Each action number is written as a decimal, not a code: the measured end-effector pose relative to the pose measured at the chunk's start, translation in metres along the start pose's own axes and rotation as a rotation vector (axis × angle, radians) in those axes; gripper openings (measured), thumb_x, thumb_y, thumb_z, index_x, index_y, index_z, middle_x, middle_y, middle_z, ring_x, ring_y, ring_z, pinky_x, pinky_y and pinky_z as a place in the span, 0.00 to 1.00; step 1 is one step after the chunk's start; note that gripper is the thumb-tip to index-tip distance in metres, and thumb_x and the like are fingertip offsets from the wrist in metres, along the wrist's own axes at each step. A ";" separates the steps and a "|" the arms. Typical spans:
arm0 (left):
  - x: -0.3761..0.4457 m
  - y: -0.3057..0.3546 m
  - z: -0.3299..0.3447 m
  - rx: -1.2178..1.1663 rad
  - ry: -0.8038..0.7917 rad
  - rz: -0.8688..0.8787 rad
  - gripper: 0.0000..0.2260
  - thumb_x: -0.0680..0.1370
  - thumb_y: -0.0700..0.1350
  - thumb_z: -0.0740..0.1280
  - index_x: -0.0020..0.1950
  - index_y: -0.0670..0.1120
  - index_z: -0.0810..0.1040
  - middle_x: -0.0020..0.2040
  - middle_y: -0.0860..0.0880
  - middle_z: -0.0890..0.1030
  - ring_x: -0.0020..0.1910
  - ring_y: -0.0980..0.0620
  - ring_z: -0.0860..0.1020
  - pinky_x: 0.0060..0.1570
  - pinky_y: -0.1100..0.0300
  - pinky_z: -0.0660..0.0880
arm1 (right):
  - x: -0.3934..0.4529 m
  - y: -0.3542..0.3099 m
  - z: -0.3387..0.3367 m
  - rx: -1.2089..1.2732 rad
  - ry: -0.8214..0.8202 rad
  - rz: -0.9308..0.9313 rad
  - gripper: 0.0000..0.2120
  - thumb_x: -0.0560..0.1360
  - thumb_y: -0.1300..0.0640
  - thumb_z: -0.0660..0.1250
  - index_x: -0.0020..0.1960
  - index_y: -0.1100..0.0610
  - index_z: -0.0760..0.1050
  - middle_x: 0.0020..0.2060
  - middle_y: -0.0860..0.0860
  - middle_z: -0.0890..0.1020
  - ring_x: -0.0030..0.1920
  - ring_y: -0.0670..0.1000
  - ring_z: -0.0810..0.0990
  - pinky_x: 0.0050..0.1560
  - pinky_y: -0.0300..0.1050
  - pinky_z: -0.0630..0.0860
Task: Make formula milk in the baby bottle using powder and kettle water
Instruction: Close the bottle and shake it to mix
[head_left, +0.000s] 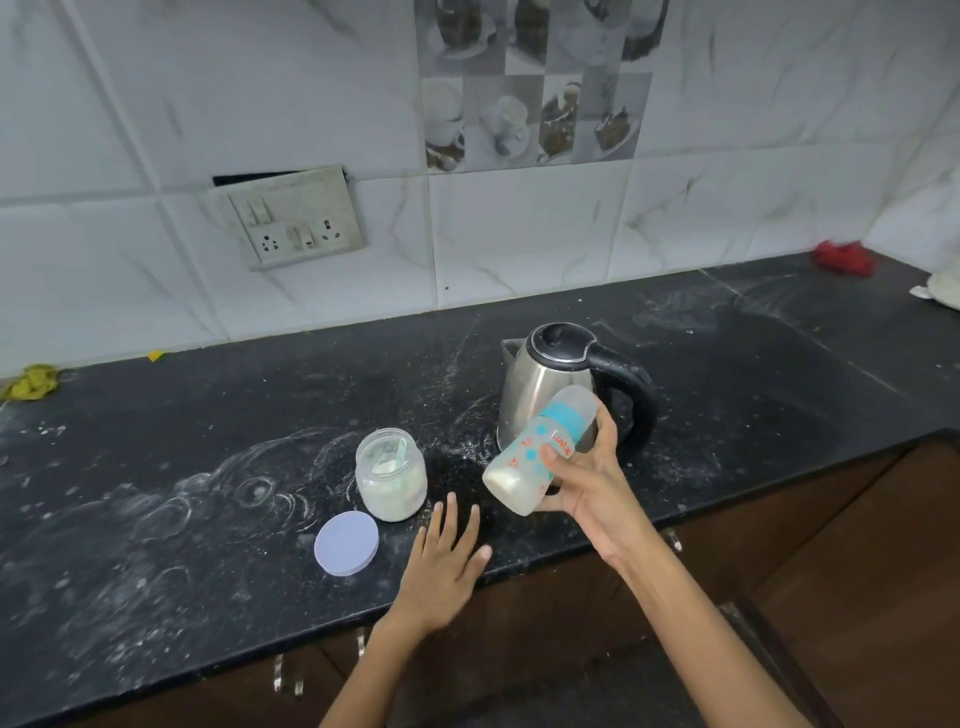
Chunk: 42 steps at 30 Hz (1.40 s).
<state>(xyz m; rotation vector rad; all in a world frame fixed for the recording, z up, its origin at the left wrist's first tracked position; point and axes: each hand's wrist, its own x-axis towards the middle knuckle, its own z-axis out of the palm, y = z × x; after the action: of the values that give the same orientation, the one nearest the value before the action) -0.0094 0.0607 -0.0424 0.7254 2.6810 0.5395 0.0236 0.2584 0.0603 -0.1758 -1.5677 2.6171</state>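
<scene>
hidden or unclear: the bottle covers the lower front of the kettle, so the kettle's base cannot be made out. right hand sits behind and under the bottle; only the thumb across the front and one finger by the cap show plainly, the other fingers are hidden. whether the cap has a teat under it cannot be told; the cap is cloudy. scoop inside the jar is a pale blur through the plastic. at the frame edges, a yellow cloth on the far left and a white item on the far right are cut off. red cloth in the back right corner, shape unclear.

bottle: held in the air above the front of the surface, just in front of the kettle, tilted with the cap up and to the right, base down and to the left. clear body with blue and orange print, teal ring, translucent cap on. pale milky liquid pooled in the low end.

hands: right fingers grasping the bottle at mid-body. left hand released, fingers straight and spread, palm down at the front edge of the surface, just right of the lid; whether it touches the surface cannot be told.

jar stands open, powder in its lower part, lid lying flat near it. white powder smears across the dark surface.
</scene>
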 end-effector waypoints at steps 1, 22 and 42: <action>0.002 0.000 0.008 0.068 -0.021 -0.020 0.26 0.83 0.56 0.46 0.78 0.52 0.40 0.78 0.47 0.35 0.77 0.48 0.34 0.75 0.50 0.39 | 0.000 -0.001 -0.001 0.023 0.005 -0.007 0.42 0.69 0.64 0.74 0.69 0.31 0.59 0.58 0.55 0.82 0.59 0.58 0.82 0.42 0.64 0.81; 0.012 0.012 0.033 0.220 -0.041 -0.210 0.25 0.84 0.54 0.44 0.77 0.53 0.36 0.77 0.44 0.32 0.77 0.45 0.34 0.75 0.46 0.39 | -0.012 -0.017 -0.017 0.018 0.014 -0.107 0.43 0.69 0.63 0.73 0.72 0.33 0.56 0.66 0.59 0.75 0.63 0.60 0.79 0.48 0.69 0.80; 0.019 0.004 0.042 0.178 -0.028 -0.229 0.26 0.83 0.57 0.44 0.77 0.55 0.36 0.77 0.47 0.32 0.76 0.45 0.32 0.73 0.43 0.36 | -0.014 -0.021 -0.025 -0.041 -0.101 -0.002 0.44 0.70 0.63 0.74 0.72 0.32 0.57 0.64 0.57 0.77 0.61 0.59 0.81 0.47 0.67 0.81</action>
<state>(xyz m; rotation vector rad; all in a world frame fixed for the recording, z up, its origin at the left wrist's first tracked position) -0.0073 0.0857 -0.0817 0.4566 2.7604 0.2340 0.0410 0.2883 0.0677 -0.0445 -1.6530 2.6321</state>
